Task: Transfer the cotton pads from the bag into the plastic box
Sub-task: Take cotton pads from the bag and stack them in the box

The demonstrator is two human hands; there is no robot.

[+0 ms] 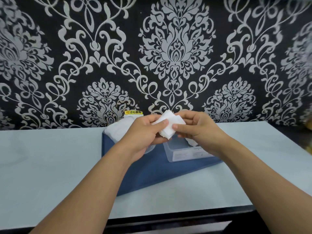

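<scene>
A small stack of white square cotton pads [169, 123] is held between both hands above the table. My left hand [145, 132] pinches its left side with thumb on top. My right hand [197, 127] pinches its right side. Just below the hands stands a clear plastic box [184, 153] with a label on its front wall. Behind my left hand lies the bag of cotton pads [119, 130], white and partly hidden. Box and bag both rest on a blue mat [152, 173].
The pale blue table [50, 166] stretches left and right of the mat. A dark damask-patterned wall [168, 56] rises right behind it. A yellow warning sticker [133, 112] shows behind the bag. The table's dark front edge [185, 217] runs near my forearms.
</scene>
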